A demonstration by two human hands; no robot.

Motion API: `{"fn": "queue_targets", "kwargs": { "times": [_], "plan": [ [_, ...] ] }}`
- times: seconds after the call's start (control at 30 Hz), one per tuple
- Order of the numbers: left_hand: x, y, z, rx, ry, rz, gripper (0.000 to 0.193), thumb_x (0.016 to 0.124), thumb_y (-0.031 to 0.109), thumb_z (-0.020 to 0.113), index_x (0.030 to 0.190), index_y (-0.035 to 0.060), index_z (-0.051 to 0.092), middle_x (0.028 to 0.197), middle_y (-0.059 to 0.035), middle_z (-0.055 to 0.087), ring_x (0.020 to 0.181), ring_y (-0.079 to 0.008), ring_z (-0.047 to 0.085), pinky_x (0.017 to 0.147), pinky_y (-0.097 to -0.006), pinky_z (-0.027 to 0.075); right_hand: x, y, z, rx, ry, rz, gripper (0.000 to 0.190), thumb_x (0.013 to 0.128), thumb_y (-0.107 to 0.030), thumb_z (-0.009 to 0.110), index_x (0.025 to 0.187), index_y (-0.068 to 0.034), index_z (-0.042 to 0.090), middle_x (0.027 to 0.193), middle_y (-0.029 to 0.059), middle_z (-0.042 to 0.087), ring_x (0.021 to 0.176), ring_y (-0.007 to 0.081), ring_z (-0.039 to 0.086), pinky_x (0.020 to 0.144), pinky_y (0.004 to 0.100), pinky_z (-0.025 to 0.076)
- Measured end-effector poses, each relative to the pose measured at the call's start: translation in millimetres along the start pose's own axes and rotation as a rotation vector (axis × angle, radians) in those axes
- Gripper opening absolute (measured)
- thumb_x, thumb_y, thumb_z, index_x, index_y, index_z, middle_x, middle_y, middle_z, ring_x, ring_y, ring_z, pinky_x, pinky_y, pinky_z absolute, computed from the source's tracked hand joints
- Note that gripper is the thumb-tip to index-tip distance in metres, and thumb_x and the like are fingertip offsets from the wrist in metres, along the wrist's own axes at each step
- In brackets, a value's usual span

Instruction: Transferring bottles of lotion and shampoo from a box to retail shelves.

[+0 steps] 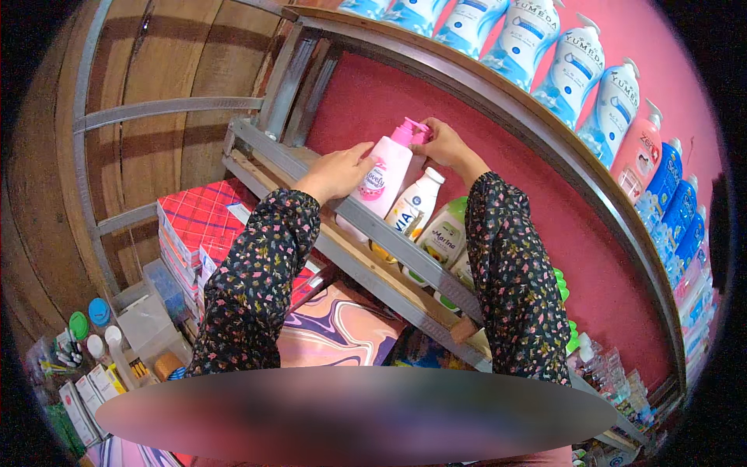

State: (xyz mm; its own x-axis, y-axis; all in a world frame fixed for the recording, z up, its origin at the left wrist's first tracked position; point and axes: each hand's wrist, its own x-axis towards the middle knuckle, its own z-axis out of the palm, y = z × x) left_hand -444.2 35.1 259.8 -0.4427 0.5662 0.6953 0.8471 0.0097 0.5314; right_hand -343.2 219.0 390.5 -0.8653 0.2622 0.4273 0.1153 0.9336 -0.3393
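A pink plastic pump bottle (388, 175) stands behind the metal rail of a narrow shelf. My left hand (335, 175) grips it from the left side, at its shoulder. Partly hidden behind it is a second pink bottle (415, 166), and my right hand (446, 146) has its fingers around that one's pump head. To the right stand a white capped bottle (419, 195) with a yellow-orange label and a green-and-white lotion bottle (448, 233). My right forearm covers part of the row beyond them.
A metal rail (402, 230) runs along the shelf front. White-and-blue pump bottles (575, 70) line the upper shelf (630, 198). Red plaid boxes (198, 216) are stacked at left, above clear plastic containers (143, 321). A marbled box (344, 327) lies below the shelf.
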Motion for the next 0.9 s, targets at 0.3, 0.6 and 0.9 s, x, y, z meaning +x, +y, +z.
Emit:
{"fn": "queue_targets", "kwargs": {
  "times": [0.3, 0.6, 0.9],
  "plan": [
    [-6, 11, -6, -0.009, -0.062, -0.075, 0.063, 0.088, 0.050, 0.047, 0.138, 0.0126, 0.035, 0.111, -0.0161, 0.063, 0.101, -0.0310, 0.061, 0.090, -0.0379, 0.044, -4, -5, 3, 0.226, -0.062, -0.014, 0.052, 0.075, -0.011, 0.073, 0.121, -0.006, 0.049, 0.099, 0.0141, 0.063, 0.084, 0.0230, 0.064, 0.060, 0.0346, 0.057],
    [-8, 20, -14, -0.090, -0.121, -0.081, 0.062, 0.089, 0.047, 0.048, 0.139, 0.0136, 0.035, 0.113, -0.0161, 0.062, 0.104, -0.0301, 0.060, 0.089, -0.0365, 0.044, -11, -8, 1, 0.139, -0.122, -0.060, 0.054, 0.084, -0.006, 0.062, 0.132, -0.008, 0.037, 0.101, 0.0140, 0.060, 0.077, 0.0209, 0.064, 0.057, 0.0334, 0.056],
    [-6, 14, -9, -0.152, 0.007, -0.110, 0.063, 0.090, 0.048, 0.039, 0.138, 0.0086, 0.035, 0.118, -0.0238, 0.056, 0.112, -0.0370, 0.053, 0.096, -0.0403, 0.039, -78, -42, -80, -0.063, -0.051, 0.080, 0.062, 0.085, -0.018, 0.065, 0.138, -0.013, 0.034, 0.102, 0.0135, 0.062, 0.081, 0.0166, 0.061, 0.067, 0.0301, 0.053]
  ]
}}
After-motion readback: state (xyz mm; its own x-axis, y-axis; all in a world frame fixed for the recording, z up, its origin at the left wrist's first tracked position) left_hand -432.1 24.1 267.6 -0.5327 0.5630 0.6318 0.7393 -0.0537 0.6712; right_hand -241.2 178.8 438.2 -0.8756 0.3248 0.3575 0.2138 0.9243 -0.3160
